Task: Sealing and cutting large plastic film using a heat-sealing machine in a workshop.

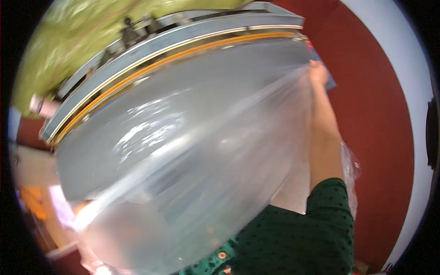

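Observation:
A large clear plastic sheet (247, 151) stretches diagonally in front of me, with long folds and bright glare along its upper edge. At the far right, my right hand (318, 73) is closed on a gathered corner of it, arm stretched out. At the lower left, where the folds run together, a small blurred patch of skin tone shows that may be my left hand (82, 207); glare and plastic hide its fingers. Under the sheet lies a smooth grey surface (206, 87). Along its far side runs a long grey metal frame (220, 26) with an orange strip (183, 54).
Yellow-green plastic film (78, 41) is heaped beyond the frame. A pink roll-like piece (43, 106) sits at the frame's left end. To the right are a dark red floor (376, 137) and a pale wall (408, 68). Orange items (33, 201) stand at the left.

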The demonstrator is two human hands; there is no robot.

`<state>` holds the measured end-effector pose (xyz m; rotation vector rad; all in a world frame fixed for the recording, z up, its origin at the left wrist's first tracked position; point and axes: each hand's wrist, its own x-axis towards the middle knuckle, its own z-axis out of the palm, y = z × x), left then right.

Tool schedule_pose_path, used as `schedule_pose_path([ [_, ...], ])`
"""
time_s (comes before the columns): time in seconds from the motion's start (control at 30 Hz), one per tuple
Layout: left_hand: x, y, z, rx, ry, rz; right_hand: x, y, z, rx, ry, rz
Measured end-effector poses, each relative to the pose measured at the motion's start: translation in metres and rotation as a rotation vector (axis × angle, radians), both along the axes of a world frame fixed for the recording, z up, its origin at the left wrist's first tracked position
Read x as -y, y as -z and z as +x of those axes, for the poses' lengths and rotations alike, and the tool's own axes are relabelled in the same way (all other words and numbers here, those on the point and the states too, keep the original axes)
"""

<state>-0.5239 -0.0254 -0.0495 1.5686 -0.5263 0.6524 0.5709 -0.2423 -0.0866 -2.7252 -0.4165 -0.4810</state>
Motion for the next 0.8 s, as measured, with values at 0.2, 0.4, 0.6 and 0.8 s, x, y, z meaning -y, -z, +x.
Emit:
schedule_pose_path([
  [0.2, -0.017, -0.084, 0.203, 0.288, -1.301, -0.45, 0.014, 0.001, 0.007, 0.049, 0.044, -0.039],
  [0.4, -0.068, -0.112, -0.014, -0.946, -2.188, 0.801, 0.002, 0.012, 0.016, -0.002, 0.019, -0.053],
  [0.6, -0.122, -0.205, 0.136, -0.287, -2.467, 0.654, 0.007, 0.017, 0.017, -0.013, -0.002, -0.048],
  [0.8, -0.072, -0.04, 0.307, -0.9, -1.157, 1.091, 0.008, 0.011, 0.009, 0.011, 0.033, -0.025],
])
